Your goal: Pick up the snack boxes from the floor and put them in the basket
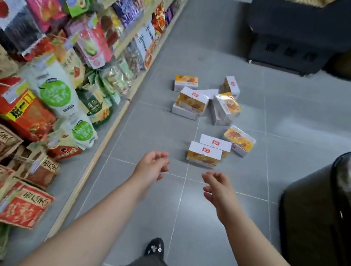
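Several white and yellow snack boxes (207, 105) lie scattered on the grey tiled floor (146, 198) of a shop aisle. The nearest box (204, 154) stands just beyond my hands, with two others (239, 139) behind it. My left hand (152, 166) and my right hand (216, 187) reach out side by side above the floor, fingers relaxed and slightly curled, holding nothing. Both stop short of the nearest box. I cannot make out a basket with certainty.
Shelves packed with snack bags and cartons (37, 85) run along the left. A dark display stand (291, 40) is at the far end of the aisle. A black rounded container (330, 218) stands at the right. My shoe (155, 247) is on the floor below.
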